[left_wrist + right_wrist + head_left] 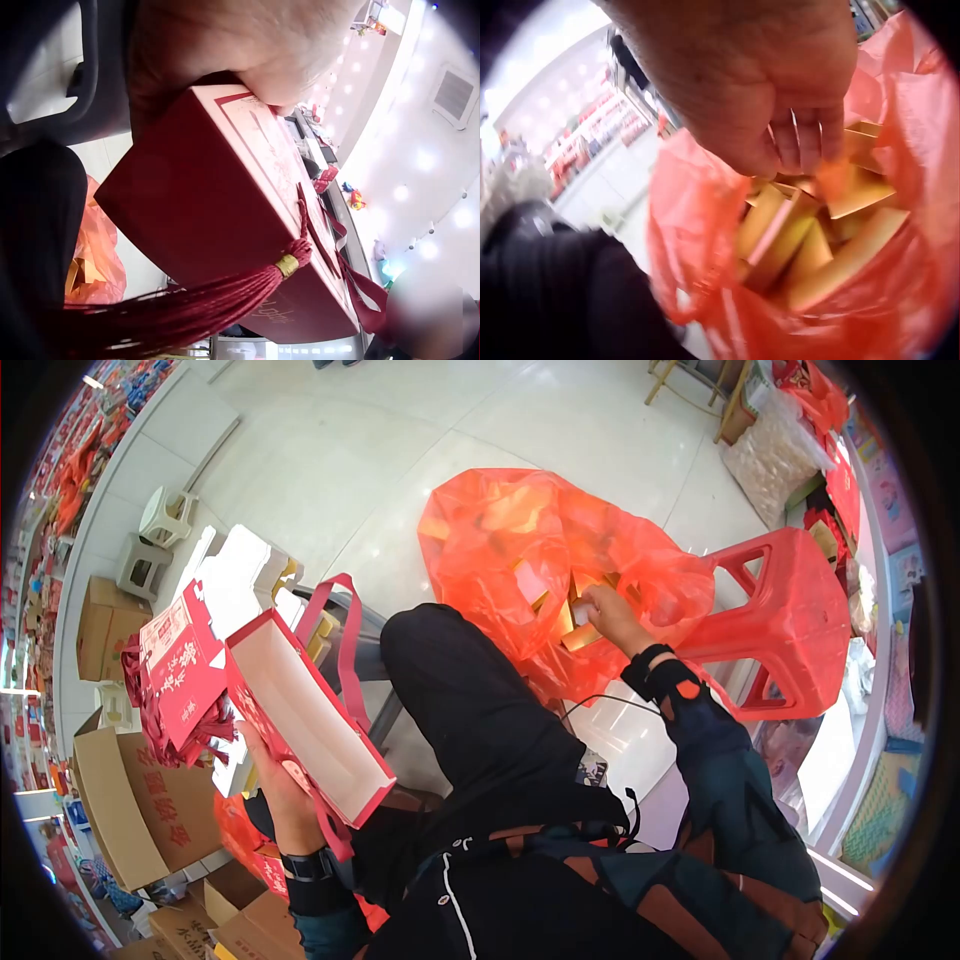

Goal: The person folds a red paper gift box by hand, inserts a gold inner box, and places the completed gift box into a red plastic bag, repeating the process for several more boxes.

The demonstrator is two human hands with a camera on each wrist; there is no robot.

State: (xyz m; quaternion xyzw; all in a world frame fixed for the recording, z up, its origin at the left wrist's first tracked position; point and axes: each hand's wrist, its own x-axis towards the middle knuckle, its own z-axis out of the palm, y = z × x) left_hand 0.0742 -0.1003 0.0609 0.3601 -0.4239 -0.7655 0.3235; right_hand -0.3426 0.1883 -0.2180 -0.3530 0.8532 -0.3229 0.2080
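A long red gift box (305,710) with a white inside lies tilted and open-topped in my left hand (280,790), which grips it along its outer side. Wine-red ribbon (345,650) loops off the box. In the left wrist view a dark red tassel (247,292) with a gold band hangs across it, and my left palm (247,45) is against its edge. My right hand (612,618) reaches into a red plastic bag (470,550) among folded gold card pieces (780,232). Its fingers point down at the gold pieces; I cannot tell whether they hold one.
A red plastic stool (775,620) stands beside the bag on the right. Stacked red packages (185,670) with tassels and white boxes (245,565) are at the left. Below them are cardboard cartons (150,800). Small white stools (165,515) stand by the counter.
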